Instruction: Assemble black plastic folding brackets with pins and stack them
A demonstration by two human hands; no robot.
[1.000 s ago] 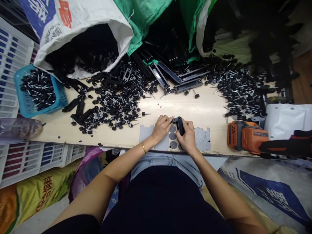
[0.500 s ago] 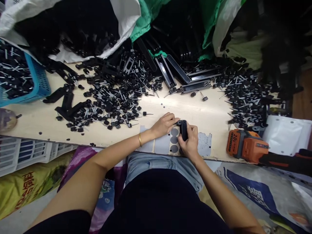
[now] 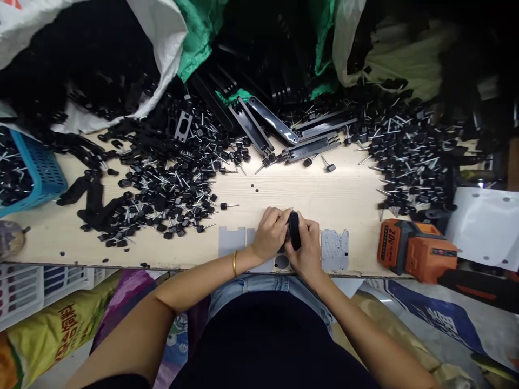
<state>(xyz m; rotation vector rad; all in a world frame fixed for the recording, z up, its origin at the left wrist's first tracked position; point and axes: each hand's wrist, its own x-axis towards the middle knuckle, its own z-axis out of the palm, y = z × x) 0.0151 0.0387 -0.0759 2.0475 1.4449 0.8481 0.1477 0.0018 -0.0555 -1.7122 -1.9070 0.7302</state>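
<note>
Close to the table's front edge, my right hand [image 3: 306,248] is closed around a black elongated plastic part [image 3: 294,231], which stands on end between my hands. My left hand [image 3: 272,233] is closed against the same part from the left, its fingertips meeting those of the right at the top. Whether the left also holds a smaller piece is hidden by the fingers. Beneath both hands lie grey sheets [image 3: 233,240] on the wood, one with round dark spots. A single black-headed screw [image 3: 229,206] lies to the left of my hands.
Heaps of black-headed screws [image 3: 178,183] lie at left, with another heap [image 3: 409,156] at right. Long black bars [image 3: 273,120] spill from a green bag [image 3: 198,38]. A blue basket [image 3: 44,178] stands far left. An orange power tool [image 3: 430,251] rests at the right edge.
My left hand has moved in against the black part and wraps it more closely. The part has turned to show a narrower side. The whole view has shifted slightly.
</note>
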